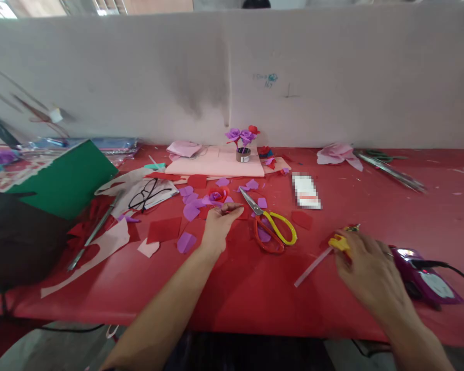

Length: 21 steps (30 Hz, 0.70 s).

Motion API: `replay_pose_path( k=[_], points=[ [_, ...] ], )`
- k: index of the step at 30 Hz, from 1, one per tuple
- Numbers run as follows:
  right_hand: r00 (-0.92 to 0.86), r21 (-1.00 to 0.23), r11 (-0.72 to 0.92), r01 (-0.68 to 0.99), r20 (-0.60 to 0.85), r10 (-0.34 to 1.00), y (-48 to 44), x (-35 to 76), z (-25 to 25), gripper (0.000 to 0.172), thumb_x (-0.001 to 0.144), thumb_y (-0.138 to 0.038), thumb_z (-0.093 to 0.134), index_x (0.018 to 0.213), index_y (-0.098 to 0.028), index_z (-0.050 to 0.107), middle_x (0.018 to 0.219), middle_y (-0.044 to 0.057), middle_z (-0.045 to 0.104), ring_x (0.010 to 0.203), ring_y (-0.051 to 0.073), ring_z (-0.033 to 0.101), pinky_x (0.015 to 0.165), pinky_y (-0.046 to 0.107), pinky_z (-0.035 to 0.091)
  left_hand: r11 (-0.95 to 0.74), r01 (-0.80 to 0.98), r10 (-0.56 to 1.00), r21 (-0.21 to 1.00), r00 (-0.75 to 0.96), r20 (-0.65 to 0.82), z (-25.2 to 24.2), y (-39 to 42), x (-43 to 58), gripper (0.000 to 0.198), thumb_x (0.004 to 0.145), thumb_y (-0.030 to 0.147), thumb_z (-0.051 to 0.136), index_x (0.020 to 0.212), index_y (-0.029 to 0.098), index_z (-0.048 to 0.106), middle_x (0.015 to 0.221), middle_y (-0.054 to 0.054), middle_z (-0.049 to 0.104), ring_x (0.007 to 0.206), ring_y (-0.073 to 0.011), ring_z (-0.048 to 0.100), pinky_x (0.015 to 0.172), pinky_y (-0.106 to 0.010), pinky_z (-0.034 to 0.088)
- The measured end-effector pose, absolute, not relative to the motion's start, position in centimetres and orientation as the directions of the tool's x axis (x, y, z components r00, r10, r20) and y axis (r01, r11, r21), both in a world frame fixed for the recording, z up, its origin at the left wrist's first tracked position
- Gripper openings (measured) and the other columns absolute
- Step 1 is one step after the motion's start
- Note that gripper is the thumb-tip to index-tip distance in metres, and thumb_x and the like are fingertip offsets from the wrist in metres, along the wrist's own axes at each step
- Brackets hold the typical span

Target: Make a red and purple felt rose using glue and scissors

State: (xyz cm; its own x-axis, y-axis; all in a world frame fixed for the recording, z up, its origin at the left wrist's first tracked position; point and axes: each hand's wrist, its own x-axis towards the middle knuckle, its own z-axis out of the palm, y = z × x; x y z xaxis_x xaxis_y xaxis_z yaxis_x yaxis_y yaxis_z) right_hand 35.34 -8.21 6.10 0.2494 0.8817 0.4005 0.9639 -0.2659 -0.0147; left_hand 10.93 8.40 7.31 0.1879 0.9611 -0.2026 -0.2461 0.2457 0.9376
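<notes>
My left hand is closed in a pinch above the table's middle, the fingertips pressed together; what is between them is too small to make out. Just beyond its knuckles sits a red and purple paper rose, among loose purple paper petals. To the right of the fingertips lie scissors with one yellow and one red handle, blades parted. My right hand is wrapped over a yellow glue gun, hiding much of it. A translucent glue stick extends from it toward the table's front.
A small pot of paper flowers stands on pink sheets by the wall. Eyeglasses, a metal rod, a green sheet and a dark bag lie left. A purple corded device sits right.
</notes>
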Motion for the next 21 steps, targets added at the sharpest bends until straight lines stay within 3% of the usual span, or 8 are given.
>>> replay_pose_path(
  k=[3,7,10,14,16,18,21],
  points=[
    [0.387,0.075,-0.425,0.902,0.296,0.873,-9.7,38.4,4.5,0.038,0.079,-0.030,0.051,0.112,-0.012,0.057,0.093,0.023,0.066,0.087,0.039,0.062,0.078,0.049,0.045,0.285,-0.215,0.945,0.934,0.224,-0.237,7.4,8.2,11.0,0.012,0.061,0.021,0.078,0.070,0.016,0.071,0.063,0.001,0.065,0.061,-0.0102,0.056,0.069,-0.026,0.045],
    [0.442,0.048,-0.463,0.885,0.225,0.868,-9.9,40.3,2.6,0.038,0.074,-0.028,0.052,0.109,-0.014,0.055,0.084,0.020,0.065,0.079,0.040,0.063,0.069,0.048,0.045,0.328,-0.181,0.923,0.927,0.269,-0.275,7.6,8.3,11.0,0.009,0.061,0.019,0.075,0.065,0.016,0.068,0.060,0.001,0.061,0.060,-0.0099,0.054,0.064,-0.025,0.042],
    [0.508,-0.004,-0.513,0.858,0.154,0.848,-9.1,40.3,3.0,0.045,0.071,-0.029,0.054,0.112,-0.011,0.054,0.089,0.020,0.065,0.078,0.038,0.064,0.068,0.046,0.045,0.342,-0.154,0.914,0.927,0.284,-0.290,8.2,8.1,10.0,0.009,0.061,0.019,0.074,0.065,0.016,0.066,0.058,0.003,0.058,0.055,-0.0075,0.048,0.058,-0.023,0.036],
    [0.628,-0.150,-0.611,0.777,0.144,0.765,-8.1,39.2,5.8,0.057,0.071,-0.035,0.060,0.123,-0.011,0.051,0.109,0.027,0.063,0.093,0.040,0.062,0.067,0.045,0.044,0.290,-0.144,0.926,0.946,0.293,-0.239,8.7,6.7,7.1,0.016,0.063,0.024,0.075,0.073,0.016,0.066,0.063,0.004,0.056,0.051,-0.0044,0.038,0.050,-0.022,0.026],
    [0.704,-0.281,-0.653,0.704,0.148,0.695,-7.6,38.3,7.5,0.061,0.069,-0.035,0.065,0.124,-0.013,0.052,0.108,0.026,0.064,0.091,0.038,0.063,0.066,0.045,0.044,0.337,-0.111,0.904,0.935,0.317,-0.288,8.6,5.5,5.6,0.019,0.063,0.025,0.076,0.075,0.016,0.065,0.065,0.004,0.056,0.050,-0.0044,0.036,0.049,-0.023,0.023],
    [0.730,-0.400,-0.639,0.657,0.128,0.671,-7.2,37.4,8.9,0.055,0.068,-0.038,0.070,0.118,-0.018,0.058,0.098,0.020,0.068,0.086,0.035,0.065,0.067,0.045,0.044,0.410,-0.057,0.871,0.910,0.322,-0.371,8.3,4.3,4.6,0.018,0.062,0.025,0.075,0.074,0.017,0.064,0.064,0.004,0.056,0.050,-0.0048,0.035,0.049,-0.023,0.022],
    [0.571,-0.496,-0.449,0.743,0.120,0.812,-6.3,35.7,9.7,0.037,0.074,-0.045,0.066,0.103,-0.022,0.066,0.086,0.015,0.071,0.079,0.032,0.067,0.065,0.044,0.046,0.457,0.047,0.850,0.888,0.270,-0.452,7.9,3.4,3.8,0.011,0.062,0.022,0.073,0.067,0.017,0.065,0.060,0.003,0.056,0.051,-0.0069,0.037,0.052,-0.025,0.025]
  ],
)
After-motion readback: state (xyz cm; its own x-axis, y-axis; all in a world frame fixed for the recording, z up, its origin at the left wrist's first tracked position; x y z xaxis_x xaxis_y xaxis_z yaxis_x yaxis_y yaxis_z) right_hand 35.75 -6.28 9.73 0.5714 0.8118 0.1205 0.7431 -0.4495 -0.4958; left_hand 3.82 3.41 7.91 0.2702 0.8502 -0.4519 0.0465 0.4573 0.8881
